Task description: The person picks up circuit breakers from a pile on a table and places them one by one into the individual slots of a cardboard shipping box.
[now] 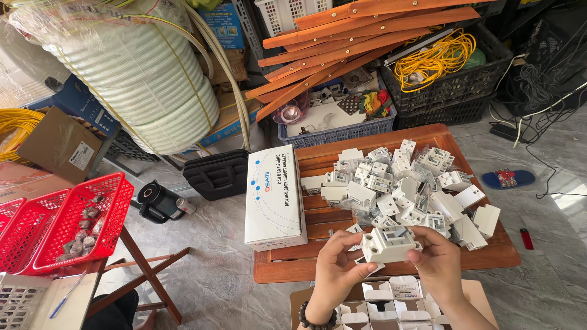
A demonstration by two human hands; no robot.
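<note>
I pinch a white breaker [390, 242] between both hands: left hand [338, 263] and right hand [435, 261] fingers pressed on its ends. I judge I'm checking it; next it wants a small box [405, 287] below.

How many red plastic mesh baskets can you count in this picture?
2. One red plastic mesh basket sits at left holding small grey pieces; a second red basket lies beside it, cut off by the frame edge.

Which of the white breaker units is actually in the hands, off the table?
The white plastic breaker unit at the near table edge, gripped by the left hand and right hand. All others lie in the heap on the wooden slatted table.
</note>
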